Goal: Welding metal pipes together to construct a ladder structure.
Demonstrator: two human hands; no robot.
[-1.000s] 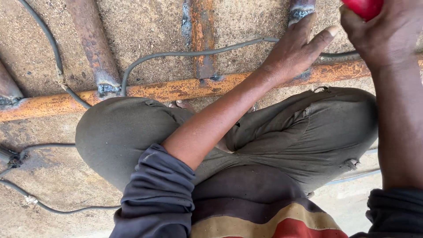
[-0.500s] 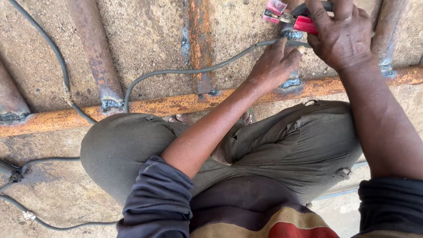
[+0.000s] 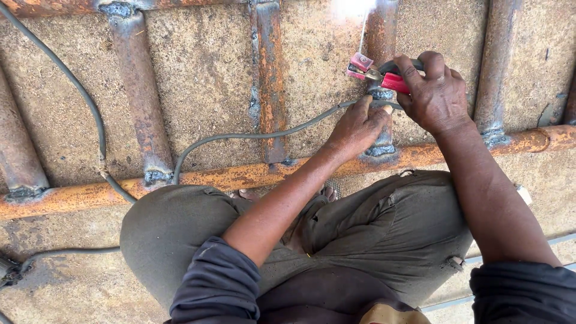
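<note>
My right hand (image 3: 435,93) grips a red-handled welding electrode holder (image 3: 378,75) whose jaws hold a thin rod (image 3: 363,33) pointing up to a bright glare at the top. My left hand (image 3: 357,129) pinches the grey cable (image 3: 252,137) close to the holder and rests against a rusty vertical pipe (image 3: 379,42). Both hands sit just above the orange-rusted horizontal pipe (image 3: 240,177), at a welded joint (image 3: 379,151) between the two pipes.
Several rusty vertical pipes (image 3: 138,96) are welded to the horizontal one over a rough concrete floor (image 3: 204,72). A second grey cable (image 3: 78,102) curves down the left side. My bent knees in olive trousers (image 3: 372,234) fill the lower middle.
The view has shifted down, bringing both hands nearer the middle. My right hand has lowered the holder to the vertical pipe; my left hand now pinches the cable beside it.
</note>
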